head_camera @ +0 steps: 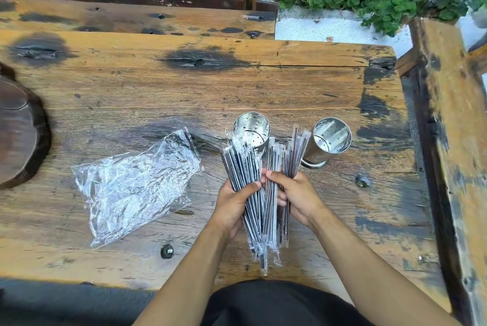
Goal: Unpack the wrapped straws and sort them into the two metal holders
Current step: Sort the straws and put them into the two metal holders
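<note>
Both forearms reach in from the near edge of the wooden table (131, 93), angled toward each other so the hands meet over its near right part. The left hand (234, 204) is turned palm inward, its fingers curled around a fanned bundle of dark wrapped straws (243, 164), thumb pressed across the front of them. The right hand (297, 199) faces it, knuckles up, its fingers closed on a second bunch of straws (292, 156), with the index finger reaching over to touch the left thumb. The two bunches spread upward in a V and cross low between the wrists, their clear wrapper ends hanging toward the near edge.

Just beyond the straw tips stand two perforated metal holders, both empty: the left holder (251, 127) partly behind the left bunch, the right holder (330, 138) beside the right bunch, nearer the table's right edge. A crumpled clear plastic bag (131, 188) lies flat to the left of the hands.
</note>
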